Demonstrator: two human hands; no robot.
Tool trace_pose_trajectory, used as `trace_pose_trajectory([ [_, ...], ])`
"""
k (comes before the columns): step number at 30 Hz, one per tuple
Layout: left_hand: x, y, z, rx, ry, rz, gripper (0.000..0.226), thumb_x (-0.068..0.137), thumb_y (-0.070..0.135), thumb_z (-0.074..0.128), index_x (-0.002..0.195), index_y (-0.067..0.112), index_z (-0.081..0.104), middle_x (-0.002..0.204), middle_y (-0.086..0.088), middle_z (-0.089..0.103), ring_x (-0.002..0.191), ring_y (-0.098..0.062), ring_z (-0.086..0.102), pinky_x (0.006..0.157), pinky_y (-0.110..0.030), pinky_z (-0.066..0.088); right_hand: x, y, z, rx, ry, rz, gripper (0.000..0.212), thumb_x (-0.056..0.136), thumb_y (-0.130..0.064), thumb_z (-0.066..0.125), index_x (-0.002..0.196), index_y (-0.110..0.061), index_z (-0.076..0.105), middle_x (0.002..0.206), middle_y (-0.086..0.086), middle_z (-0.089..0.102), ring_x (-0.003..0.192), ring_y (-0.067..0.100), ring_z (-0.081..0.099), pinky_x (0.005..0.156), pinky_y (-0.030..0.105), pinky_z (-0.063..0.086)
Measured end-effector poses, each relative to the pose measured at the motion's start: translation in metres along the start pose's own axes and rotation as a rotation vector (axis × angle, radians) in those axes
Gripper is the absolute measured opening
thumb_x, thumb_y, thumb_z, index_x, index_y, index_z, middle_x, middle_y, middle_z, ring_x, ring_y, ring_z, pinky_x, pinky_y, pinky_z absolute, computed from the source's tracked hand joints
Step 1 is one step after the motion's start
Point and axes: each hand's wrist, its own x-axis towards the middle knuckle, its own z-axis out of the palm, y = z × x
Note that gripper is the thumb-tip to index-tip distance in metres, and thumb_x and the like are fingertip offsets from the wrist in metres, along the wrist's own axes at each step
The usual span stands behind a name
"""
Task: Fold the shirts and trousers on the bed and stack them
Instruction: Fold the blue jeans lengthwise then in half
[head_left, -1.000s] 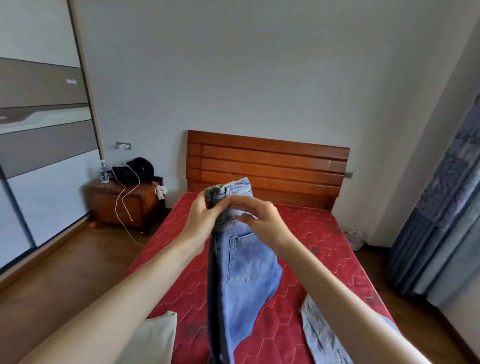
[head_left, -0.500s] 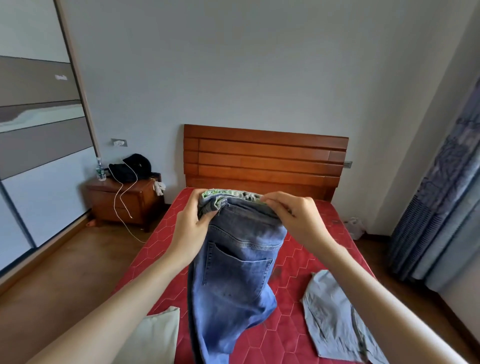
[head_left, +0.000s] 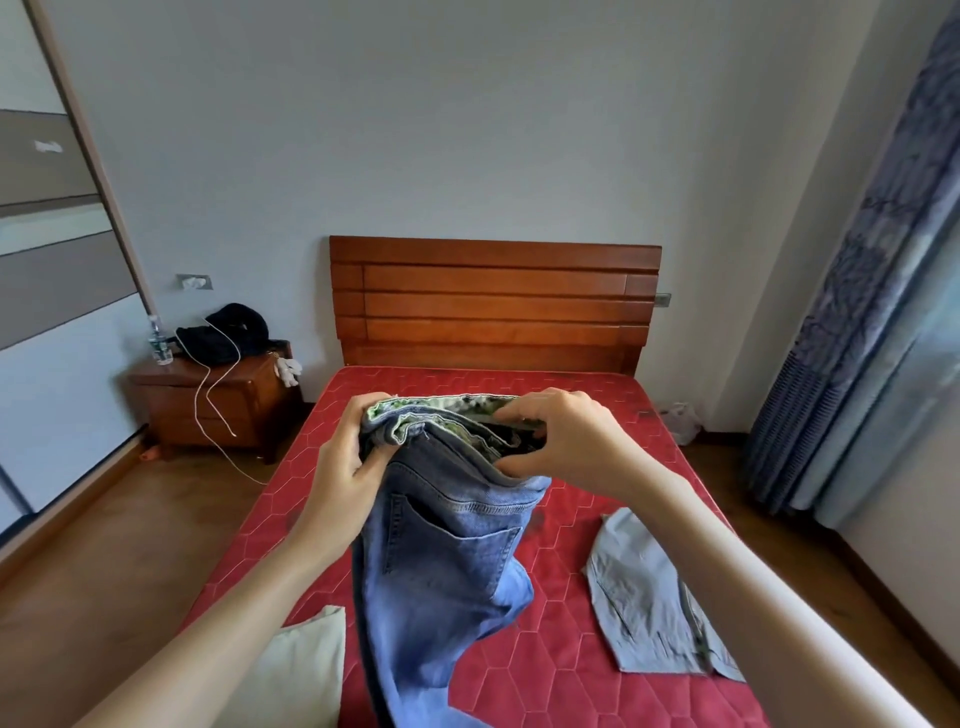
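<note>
Both arms reach forward over the bed (head_left: 597, 395), forearms bare, hands raised level with each other above the red mattress.

Left hand (head_left: 348, 457): fingers curled round the left end of the jeans' waistband, thumb pressed on the near denim face, fingertips hidden behind the cloth.

Right hand (head_left: 561, 441): fingers bent over the top of the waistband's right end, thumb underneath, pinching the band between them.

Blue jeans (head_left: 447, 561): one pair, held in the air between the two hands. The waistband gapes open between the fingers and shows a green-patterned lining. The back pocket faces the viewer just below the left thumb; the legs hang down from the hands toward the near edge of the bed.

Count of other garments on the mattress: two. One light blue-grey garment (head_left: 649, 603) lies flat, below and right of the right hand, well apart from its fingers. One pale cream garment (head_left: 296, 670) lies below the left forearm at the near left bed edge, partly out of frame.

Wooden headboard (head_left: 493, 301): one, beyond both hands.
</note>
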Motion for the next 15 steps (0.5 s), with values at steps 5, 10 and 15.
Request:
trace_pose_trajectory([
  [5,-0.027,0.003,-0.002,0.137,-0.069,0.151,0.054,0.087,-0.014,0.058,0.117,0.030,0.050,0.101,0.018,0.061,0.086,-0.004,0.060,0.076,-0.011,0.044,-0.012,0.012,0.013,-0.121,-0.024,-0.064,0.042,0.074,-0.033,0.075,0.114,-0.025,0.069,0.112,-0.012,0.059,0.107,0.013,0.046,0.082,0.032,0.045],
  [10,-0.039,0.006,0.002,0.181,-0.102,0.225,0.045,0.085,-0.002,0.054,0.117,0.029,0.051,0.104,0.023,0.060,0.086,-0.003,0.060,0.077,-0.009,0.043,-0.026,0.023,0.028,-0.170,0.050,-0.067,0.014,0.077,-0.018,0.075,0.092,-0.020,0.076,0.098,-0.007,0.061,0.099,0.016,0.046,0.073,0.031,0.044],
  [15,-0.045,-0.001,0.003,0.222,-0.046,0.142,0.056,0.085,-0.012,0.063,0.119,0.028,0.046,0.093,0.009,0.066,0.081,-0.003,0.062,0.070,-0.012,0.044,-0.027,0.017,0.024,-0.169,0.216,-0.188,0.009,0.077,-0.013,0.074,0.085,-0.012,0.074,0.095,-0.009,0.069,0.103,0.023,0.054,0.081,0.032,0.028],
])
